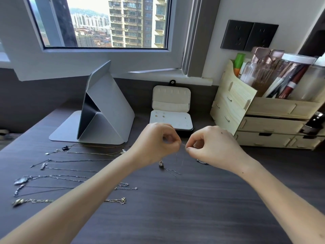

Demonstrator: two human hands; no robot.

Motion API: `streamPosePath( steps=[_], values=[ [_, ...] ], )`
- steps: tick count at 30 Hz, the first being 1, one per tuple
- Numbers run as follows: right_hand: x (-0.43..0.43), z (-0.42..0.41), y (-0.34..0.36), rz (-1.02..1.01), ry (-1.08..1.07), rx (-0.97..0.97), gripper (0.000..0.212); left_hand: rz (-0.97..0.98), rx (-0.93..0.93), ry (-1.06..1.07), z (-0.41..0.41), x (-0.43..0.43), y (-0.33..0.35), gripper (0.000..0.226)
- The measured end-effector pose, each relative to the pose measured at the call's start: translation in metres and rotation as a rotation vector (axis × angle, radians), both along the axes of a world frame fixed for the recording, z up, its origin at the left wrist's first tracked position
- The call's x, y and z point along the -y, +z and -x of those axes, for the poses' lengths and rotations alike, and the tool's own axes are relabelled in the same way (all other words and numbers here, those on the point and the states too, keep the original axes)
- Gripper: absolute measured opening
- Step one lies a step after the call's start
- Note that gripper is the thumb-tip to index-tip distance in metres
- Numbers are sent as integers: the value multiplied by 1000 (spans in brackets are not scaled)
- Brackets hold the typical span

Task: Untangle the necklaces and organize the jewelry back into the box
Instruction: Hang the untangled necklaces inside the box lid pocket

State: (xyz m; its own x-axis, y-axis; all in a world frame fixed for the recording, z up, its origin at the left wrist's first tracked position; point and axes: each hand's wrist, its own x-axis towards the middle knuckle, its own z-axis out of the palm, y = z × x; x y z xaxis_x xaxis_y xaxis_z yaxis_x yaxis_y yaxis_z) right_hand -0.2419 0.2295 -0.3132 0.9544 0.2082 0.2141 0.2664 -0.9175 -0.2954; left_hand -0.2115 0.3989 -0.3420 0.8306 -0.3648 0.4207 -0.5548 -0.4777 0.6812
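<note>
We count two hands: left hand (154,143), right hand (211,145). One thin chain (179,155), pinched by both. One small pendant (161,163) lying just below them. One more small piece (201,162) half hidden under the right hand, type unclear. One jewelry box (171,118), lid open; we make out about three earrings (163,115) on its insert, too tiny to be sure. Laid-out necklaces (70,161) on the left: we get seven rows, but the left forearm covers parts, so treat that as approximate. One folded tablet stand (105,110), one wooden organizer (233,103) with several drawers, two wall sockets (248,36), one window (105,23)
</note>
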Motion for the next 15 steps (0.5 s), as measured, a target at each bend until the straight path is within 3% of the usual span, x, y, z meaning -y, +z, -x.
streamPosePath(
  steps=[2, 5, 7, 12, 15],
  values=[
    [3, -3, 0, -114, -3, -67, 11, 72, -135, -19, -1, -1, 0, 10],
    [6, -6, 0, -638, 47, -269, 9, 333, -409, -117, -1, -1, 0, 14],
    [8, -10, -3, -876, 64, -312, 7, 468, -515, -175, 1, 1, -2, 16],
    [2, -20, -10, -1415, 139, -500, 8, 497, -486, -180, -3, 7, -2, 18],
    [-1, -21, -6, -1539, 134, -628, 12, 503, -434, -157, -8, 6, 0, 19]
  ],
)
